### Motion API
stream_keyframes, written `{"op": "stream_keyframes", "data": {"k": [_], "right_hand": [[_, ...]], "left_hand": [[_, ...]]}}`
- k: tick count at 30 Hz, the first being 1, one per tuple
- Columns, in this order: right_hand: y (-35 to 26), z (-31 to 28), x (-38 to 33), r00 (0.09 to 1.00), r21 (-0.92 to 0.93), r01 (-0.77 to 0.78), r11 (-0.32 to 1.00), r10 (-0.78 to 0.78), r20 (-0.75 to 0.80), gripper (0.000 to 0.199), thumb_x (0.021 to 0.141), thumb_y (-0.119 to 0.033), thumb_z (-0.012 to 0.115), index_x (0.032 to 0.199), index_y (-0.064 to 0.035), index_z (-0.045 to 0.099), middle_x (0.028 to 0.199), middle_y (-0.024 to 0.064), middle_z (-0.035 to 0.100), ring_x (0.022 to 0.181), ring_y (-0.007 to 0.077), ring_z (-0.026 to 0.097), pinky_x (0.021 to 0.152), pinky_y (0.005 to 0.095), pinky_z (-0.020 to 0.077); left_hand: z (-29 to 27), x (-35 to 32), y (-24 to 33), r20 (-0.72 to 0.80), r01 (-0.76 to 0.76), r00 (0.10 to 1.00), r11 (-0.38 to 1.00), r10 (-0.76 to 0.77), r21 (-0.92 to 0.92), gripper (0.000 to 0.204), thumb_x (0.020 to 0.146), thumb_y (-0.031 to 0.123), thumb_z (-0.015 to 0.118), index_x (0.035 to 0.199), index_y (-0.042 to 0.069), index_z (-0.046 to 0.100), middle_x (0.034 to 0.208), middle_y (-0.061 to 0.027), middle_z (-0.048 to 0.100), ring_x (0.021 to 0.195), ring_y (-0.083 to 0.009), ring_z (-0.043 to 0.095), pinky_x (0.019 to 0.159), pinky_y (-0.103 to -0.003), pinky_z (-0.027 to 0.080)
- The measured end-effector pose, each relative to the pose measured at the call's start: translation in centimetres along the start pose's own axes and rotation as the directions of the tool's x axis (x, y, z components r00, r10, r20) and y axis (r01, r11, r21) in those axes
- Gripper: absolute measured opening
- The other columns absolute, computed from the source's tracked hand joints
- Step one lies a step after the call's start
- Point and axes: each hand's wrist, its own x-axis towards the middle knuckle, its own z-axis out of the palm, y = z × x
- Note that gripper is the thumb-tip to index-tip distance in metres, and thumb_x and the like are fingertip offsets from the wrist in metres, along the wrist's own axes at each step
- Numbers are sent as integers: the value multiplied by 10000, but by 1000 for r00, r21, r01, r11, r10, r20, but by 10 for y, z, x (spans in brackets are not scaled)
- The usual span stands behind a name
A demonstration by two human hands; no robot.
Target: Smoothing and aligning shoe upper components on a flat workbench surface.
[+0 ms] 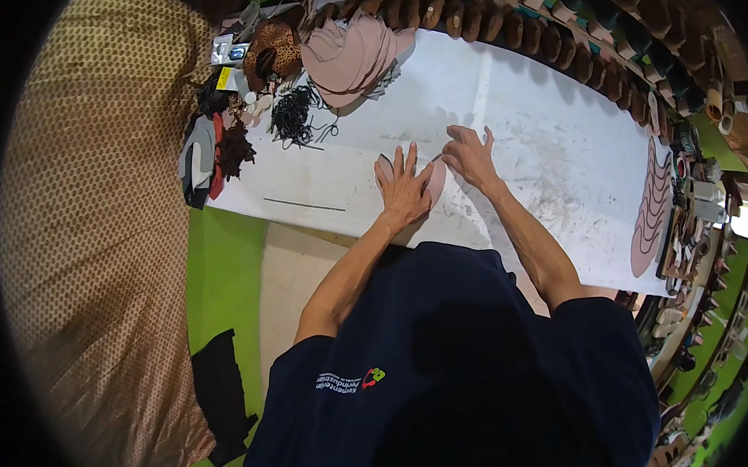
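Note:
A pink, curved flat piece (437, 184) lies on the white tabletop in front of me, with a thin dark line along part of its edge. My left hand (406, 193) is flat on it with fingers spread, covering much of it. Just to the right, my right hand (473, 159) has bent fingers. Its thumb and forefinger come together at the end of a thin dark strip (436, 157) at the piece's upper edge; the exact grip is small and hard to see.
Pink cut pieces (352, 61) are stacked at the back left, beside a tangle of black strips (294, 115). A loose dark strip (305, 205) lies nearer. Overlapping dark-edged pink pieces (650, 210) lie far right. Brown shoe forms (511, 32) line the back of the white table (548, 174).

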Motion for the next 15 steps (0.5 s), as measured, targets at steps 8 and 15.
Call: {"op": "stream_keyframes", "data": {"k": [8,15], "right_hand": [[-5,0,0,1000,-72,-10,997,12,25,170,943,-284,743,1046,-175,823,1442,50,600,1411,243,496,1203,717,141],[-6,7,3,999,-111,42,993,-45,-23,164,980,-256,666,980,-120,758,1414,31,608,1344,211,552,1204,711,170]], "left_hand": [[-1,1,1,0,-12,1000,1000,12,-6,674,804,277,693,1472,236,615,1765,-178,178,1605,-450,150,1165,-810,69],[-1,1,4,2,5,1000,1000,-5,-10,673,800,267,695,1468,236,615,1766,-177,174,1605,-449,156,1166,-811,73]]}}
